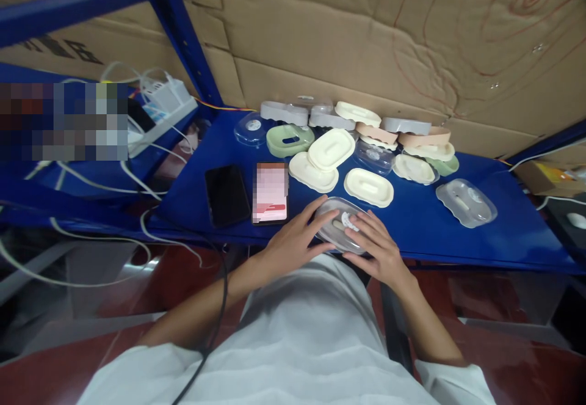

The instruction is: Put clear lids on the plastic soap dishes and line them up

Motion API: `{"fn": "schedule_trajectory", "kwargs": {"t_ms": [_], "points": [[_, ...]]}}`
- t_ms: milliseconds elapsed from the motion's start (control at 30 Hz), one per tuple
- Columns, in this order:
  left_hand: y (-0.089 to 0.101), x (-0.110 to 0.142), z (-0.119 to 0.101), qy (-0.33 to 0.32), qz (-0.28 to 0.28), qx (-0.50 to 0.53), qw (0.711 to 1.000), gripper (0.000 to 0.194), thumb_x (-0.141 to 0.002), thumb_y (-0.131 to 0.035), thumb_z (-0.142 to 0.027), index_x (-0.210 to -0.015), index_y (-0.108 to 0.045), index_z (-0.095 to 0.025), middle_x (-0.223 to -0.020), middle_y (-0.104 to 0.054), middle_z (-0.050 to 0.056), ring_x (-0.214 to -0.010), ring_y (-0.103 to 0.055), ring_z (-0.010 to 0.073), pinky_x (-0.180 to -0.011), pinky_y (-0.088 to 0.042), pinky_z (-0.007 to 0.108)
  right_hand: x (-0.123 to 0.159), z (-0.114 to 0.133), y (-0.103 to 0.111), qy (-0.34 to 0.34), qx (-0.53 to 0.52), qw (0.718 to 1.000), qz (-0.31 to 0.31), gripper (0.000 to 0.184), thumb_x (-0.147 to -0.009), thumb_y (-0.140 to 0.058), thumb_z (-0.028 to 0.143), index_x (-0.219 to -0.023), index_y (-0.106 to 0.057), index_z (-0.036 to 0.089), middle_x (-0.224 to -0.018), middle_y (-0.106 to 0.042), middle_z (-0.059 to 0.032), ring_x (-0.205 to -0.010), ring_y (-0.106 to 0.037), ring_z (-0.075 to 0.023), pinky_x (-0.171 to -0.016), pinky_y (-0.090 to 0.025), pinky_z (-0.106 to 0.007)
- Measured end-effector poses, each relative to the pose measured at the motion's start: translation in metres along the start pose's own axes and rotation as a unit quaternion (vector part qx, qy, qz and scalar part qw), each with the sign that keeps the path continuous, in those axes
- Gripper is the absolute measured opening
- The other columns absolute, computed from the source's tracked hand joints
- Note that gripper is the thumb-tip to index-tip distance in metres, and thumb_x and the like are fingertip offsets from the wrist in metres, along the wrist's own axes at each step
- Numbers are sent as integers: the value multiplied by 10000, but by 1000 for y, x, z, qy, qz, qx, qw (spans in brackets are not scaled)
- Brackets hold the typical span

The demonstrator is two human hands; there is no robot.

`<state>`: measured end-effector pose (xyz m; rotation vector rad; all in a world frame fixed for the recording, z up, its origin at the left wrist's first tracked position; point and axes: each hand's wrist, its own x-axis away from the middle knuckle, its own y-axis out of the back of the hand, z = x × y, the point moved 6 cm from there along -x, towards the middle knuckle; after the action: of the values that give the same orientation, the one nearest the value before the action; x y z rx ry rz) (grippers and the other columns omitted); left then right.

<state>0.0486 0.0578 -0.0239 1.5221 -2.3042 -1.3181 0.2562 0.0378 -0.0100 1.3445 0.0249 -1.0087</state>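
Left hand [295, 237] and right hand [378, 249]: fingers spread, touching clear case [336, 235]. Similar case at right [464, 203] looks finished; loose cream trays [368, 187], clear lids [249, 131] seem left.

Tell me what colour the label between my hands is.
The label is white with dark marks, best seen in the head view.

The left hand [295, 237] and right hand [382, 249] touch a clear container [337, 242] at the near edge of the blue surface [421, 228]. Pastel trays [331, 149] crowd far; two phones [227, 195] lie left.
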Motion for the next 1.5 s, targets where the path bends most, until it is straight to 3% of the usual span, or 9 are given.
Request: {"fn": "schedule_trajectory", "kwargs": {"t_ms": [233,467,667,833,967,1133,1267,1400,1500], "points": [[-2,2,11,8,-15,23,1000,687,-955,-790,-332,-1573,-490,-326,-1719,-390,110,-1566,-442,286,-1265,-441,464,-1,5,4,-2,27,998,62,698,-984,-754,328,-1620,-467,344,-1590,-577,-71,-1551,-450,-316,-1278,-397,-643],[0,6,13,-11,-54,26,998,657,-926,-820,-354,-1526,-558,-293,-1650,-484,144,-1504,-527,297,-1221,-492,455,-4,-1,3,-33,-112,993,29,558,-966,-768,246,-1494,-616,348,-1561,-609,-62,-1490,-535,-289,-1287,-372,-634],[0,7,15,-7,-49,31,998,634,-914,-835,-343,-1493,-581,-292,-1624,-522,118,-1486,-548,280,-1223,-493,427,-1,12,0,0,-34,999,30,654,-964,-746,187,-1559,-546,370,-1595,-574,-43,-1530,-480,-309,-1311,-300,-676],[-2,5,13,7,-39,10,999,619,-947,-791,-414,-1501,-551,-281,-1636,-505,131,-1490,-545,279,-1215,-505,433,7,11,-3,-62,-6,997,41,619,-972,-743,217,-1550,-560,342,-1716,-399,-71,-1623,-298,-354,-1272,-397,-650],[-4,6,4,1,-23,-41,999,639,-1004,-713,-444,-1572,-467,-283,-1679,-457,125,-1520,-508,278,-1221,-503,430,34,9,15,-100,31,994,13,593,-967,-733,193,-1520,-586,348,-1678,-452,-73,-1591,-360,-363,-1240,-446,-640],[-4,6,-2,-16,-33,-94,995,534,-1074,-596,-390,-1575,-466,-261,-1651,-486,132,-1495,-537,274,-1196,-533,425,93,-22,71,-213,157,961,-80,553,-977,-720,251,-1506,-598,354,-1619,-528,-84,-1532,-448,-385,-1209,-443,-673],[-6,1,-4,-30,-43,-128,990,455,-1074,-584,-334,-1512,-541,-220,-1655,-468,157,-1503,-521,308,-1215,-516,478,124,-62,109,-251,290,917,-107,481,-1004,-677,378,-1480,-632,327,-1547,-611,-109,-1486,-494,-435,-1156,-448,-718],[0,-14,-7,-17,-89,-163,983,335,-1074,-568,-305,-1374,-635,-172,-1548,-568,183,-1428,-587,337,-1179,-544,522,112,-92,122,-267,402,868,-115,454,-1057,-536,322,-1502,-627,326,-1599,-559,-127,-1502,-462,-474,-1137,-402,-776],[2,-26,-8,-4,-102,-183,978,350,-1070,-573,-316,-1378,-634,-159,-1547,-559,199,-1445,-566,363,-1180,-537,542,68,-98,105,-219,354,903,-108,479,-1074,-479,281,-1541,-585,303,-1592,-566,-119,-1482,-507,-416,-1166,-432,-705]]}}
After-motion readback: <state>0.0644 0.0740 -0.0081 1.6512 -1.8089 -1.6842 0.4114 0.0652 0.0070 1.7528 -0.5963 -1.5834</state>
